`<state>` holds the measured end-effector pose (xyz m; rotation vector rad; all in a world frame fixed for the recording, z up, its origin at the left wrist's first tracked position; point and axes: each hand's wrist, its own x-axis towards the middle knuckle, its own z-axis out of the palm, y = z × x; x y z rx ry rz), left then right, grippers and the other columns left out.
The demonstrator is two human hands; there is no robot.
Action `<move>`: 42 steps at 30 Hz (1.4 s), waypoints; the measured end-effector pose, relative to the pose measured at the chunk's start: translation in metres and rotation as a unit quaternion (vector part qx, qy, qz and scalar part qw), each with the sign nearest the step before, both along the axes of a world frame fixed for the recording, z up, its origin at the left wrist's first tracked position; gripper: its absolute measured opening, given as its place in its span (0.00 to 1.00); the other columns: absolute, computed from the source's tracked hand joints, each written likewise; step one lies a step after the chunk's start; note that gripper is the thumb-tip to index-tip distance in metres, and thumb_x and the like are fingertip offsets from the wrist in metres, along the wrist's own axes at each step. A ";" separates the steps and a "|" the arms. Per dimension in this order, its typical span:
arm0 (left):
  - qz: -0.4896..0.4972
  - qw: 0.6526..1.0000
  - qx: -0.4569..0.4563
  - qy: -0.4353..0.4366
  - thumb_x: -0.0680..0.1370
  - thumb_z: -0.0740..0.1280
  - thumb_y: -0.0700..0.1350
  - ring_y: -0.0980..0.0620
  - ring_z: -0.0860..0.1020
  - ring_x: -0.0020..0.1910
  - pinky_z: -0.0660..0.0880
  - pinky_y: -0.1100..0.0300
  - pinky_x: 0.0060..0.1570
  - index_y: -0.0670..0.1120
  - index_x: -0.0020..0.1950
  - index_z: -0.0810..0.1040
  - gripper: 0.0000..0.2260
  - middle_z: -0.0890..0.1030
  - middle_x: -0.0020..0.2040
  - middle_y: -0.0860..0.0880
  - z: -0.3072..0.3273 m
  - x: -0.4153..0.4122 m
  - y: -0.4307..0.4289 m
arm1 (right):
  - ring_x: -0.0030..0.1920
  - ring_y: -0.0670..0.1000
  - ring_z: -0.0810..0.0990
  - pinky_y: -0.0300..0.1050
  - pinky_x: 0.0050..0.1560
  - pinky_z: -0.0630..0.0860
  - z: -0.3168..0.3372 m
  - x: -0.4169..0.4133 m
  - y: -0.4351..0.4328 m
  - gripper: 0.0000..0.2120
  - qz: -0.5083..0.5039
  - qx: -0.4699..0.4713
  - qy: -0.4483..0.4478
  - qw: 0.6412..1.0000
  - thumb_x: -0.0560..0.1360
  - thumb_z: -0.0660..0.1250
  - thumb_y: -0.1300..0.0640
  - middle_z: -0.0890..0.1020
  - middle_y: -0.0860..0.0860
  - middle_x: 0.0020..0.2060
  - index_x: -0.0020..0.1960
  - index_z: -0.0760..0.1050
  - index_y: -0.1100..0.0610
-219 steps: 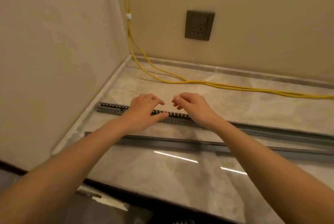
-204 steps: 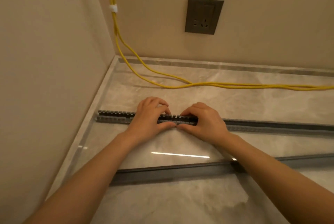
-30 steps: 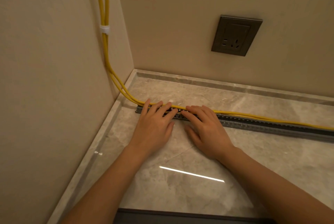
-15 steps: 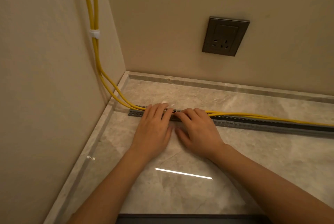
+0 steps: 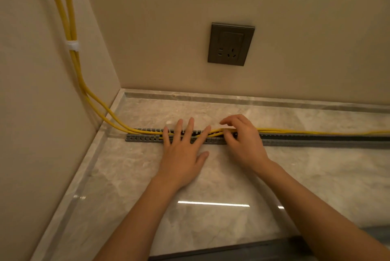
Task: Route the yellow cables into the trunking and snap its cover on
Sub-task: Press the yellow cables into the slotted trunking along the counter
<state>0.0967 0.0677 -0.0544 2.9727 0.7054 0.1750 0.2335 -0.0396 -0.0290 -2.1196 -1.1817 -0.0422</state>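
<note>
Grey slotted trunking [image 5: 143, 137] lies on the marble floor, running from near the left wall off to the right. Two yellow cables [image 5: 99, 106] drop down the left wall corner, bend at the floor and run along the open trunking. My left hand [image 5: 183, 151] lies flat with fingers spread, pressing the cables down into the channel. My right hand [image 5: 242, 140], just to its right, pinches the cables between thumb and fingers above the trunking. The dark grey cover strip [image 5: 242, 249] lies on the floor at the bottom edge of the view.
A white tie [image 5: 72, 46] binds the cables on the left wall. A dark wall socket [image 5: 231, 44] sits on the back wall above the floor. Walls close in at left and back; a marble skirting strip [image 5: 232, 98] runs along the back wall.
The cables, loose on the floor several seconds ago, now lie along the trunking. In the last second my right hand shifted right and lifted its fingers to pinch the cables; my left hand spread flat.
</note>
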 end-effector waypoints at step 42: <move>-0.062 0.997 -0.002 -0.048 0.79 0.53 0.56 0.45 0.46 0.77 0.43 0.43 0.72 0.54 0.75 0.59 0.24 0.49 0.78 0.48 0.019 0.031 -0.039 | 0.66 0.55 0.73 0.51 0.70 0.58 -0.010 -0.001 -0.057 0.32 0.004 -0.199 -0.162 0.966 0.77 0.48 0.41 0.75 0.58 0.64 0.67 0.71 0.62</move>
